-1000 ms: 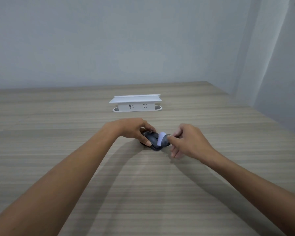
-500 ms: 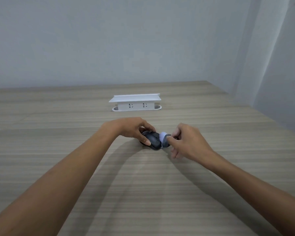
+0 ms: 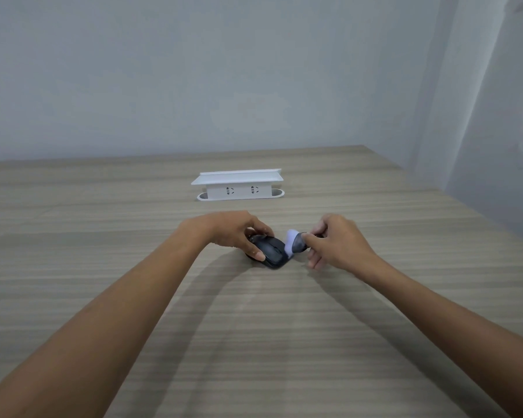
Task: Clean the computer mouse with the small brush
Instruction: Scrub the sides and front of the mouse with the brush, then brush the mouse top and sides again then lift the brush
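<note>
black mouse [image 3: 271,251] flat on bench [image 3: 254,327], pinned by left hand [image 3: 236,233]. small brush [image 3: 295,244] pinched in right hand [image 3: 335,242], swung off mouse top to its right edge, stroke done, likely next pass. white socket box [image 3: 239,185] behind.

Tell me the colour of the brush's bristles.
White, with a faint lilac tint, on the small brush; head view, beside the mouse.

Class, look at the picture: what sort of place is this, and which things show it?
Probably a desk in an office or study: a wood-grain desktop, a white socket box standing on it, and a computer mouse being cleaned.
</note>
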### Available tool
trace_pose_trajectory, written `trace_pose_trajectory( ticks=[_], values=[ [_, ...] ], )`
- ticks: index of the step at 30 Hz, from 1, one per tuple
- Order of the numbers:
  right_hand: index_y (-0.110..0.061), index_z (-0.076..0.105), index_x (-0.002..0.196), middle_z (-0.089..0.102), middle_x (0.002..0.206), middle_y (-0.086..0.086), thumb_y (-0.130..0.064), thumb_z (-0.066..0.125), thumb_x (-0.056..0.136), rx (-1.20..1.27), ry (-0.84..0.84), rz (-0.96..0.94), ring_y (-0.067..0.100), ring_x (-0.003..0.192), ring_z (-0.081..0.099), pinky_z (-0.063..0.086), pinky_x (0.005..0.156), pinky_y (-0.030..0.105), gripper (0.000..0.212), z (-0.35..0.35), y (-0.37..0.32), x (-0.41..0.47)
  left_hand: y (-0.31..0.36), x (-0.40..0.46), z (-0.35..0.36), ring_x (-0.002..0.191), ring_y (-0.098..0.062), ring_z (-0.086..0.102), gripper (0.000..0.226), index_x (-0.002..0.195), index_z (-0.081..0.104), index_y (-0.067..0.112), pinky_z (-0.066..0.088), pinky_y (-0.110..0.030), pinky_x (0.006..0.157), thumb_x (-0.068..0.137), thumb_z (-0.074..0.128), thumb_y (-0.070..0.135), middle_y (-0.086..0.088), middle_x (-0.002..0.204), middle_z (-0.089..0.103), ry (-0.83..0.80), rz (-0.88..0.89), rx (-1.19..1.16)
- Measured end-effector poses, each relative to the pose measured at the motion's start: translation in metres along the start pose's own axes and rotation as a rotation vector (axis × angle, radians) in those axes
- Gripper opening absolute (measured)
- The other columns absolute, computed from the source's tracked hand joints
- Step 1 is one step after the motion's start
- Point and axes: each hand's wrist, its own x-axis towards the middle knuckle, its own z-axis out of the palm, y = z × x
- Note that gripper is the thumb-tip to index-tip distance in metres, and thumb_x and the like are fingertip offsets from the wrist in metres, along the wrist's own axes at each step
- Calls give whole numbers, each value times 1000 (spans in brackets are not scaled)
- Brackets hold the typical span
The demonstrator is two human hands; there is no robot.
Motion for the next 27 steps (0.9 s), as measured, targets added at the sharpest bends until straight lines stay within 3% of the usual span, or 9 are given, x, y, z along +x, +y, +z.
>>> trace_pose_trajectory(
  ticks=[3, 8, 18, 22, 25, 27],
  values=[
    [-9, 54, 79, 74, 63, 18, -10, 60, 91, 20, -4, -27, 26, 50, 73, 62, 56, 40, 14, 6, -3, -3, 0, 0, 1, 112, -11, 60, 54, 129, 64, 35, 45, -37, 106, 79, 82, 44, 16, 120, 67, 11, 6, 8],
    [-9, 54, 74, 74, 68, 24, -5, 60, 91, 75, -117, -14, 28, 50, 72, 56, 48, 31, 19, 12, -13, -14, 0, -2, 1, 106, -7, 60, 49, 124, 66, 39, 46, -35, 102, 78, 82, 46, 19, 115, 67, 4, 18, -4],
    [-8, 59, 64, 73, 59, 18, -7, 59, 89, -44, 16, 23, 32, 53, 74, 63, 65, 46, 25, 1, 6, 9, 5, -6, 0, 114, -16, 60, 54, 130, 64, 32, 45, -41, 106, 80, 81, 42, 9, 122, 66, 9, -10, -1],
    [-5, 55, 80, 73, 63, 21, -11, 60, 93, -17, -11, 47, 32, 52, 74, 64, 60, 46, 15, 9, 11, 12, 8, -10, 3, 112, -19, 59, 60, 138, 60, 26, 46, -38, 105, 83, 81, 37, 6, 124, 63, 18, -9, -18],
    [-8, 54, 79, 74, 66, 23, -11, 61, 94, -12, -34, 56, 31, 52, 74, 62, 52, 39, 17, 11, 9, 14, 7, -16, 7, 108, -17, 53, 75, 148, 47, 27, 44, -33, 103, 82, 81, 37, 6, 127, 52, 87, -68, -13],
    [-8, 54, 81, 74, 67, 23, -11, 61, 93, -18, -37, 57, 31, 51, 73, 58, 45, 32, 15, 10, 8, 15, 2, -20, 9, 121, -18, 53, 87, 152, 43, 24, 44, -36, 108, 77, 86, 36, 3, 135, 48, 173, -133, -76]
  ],
)
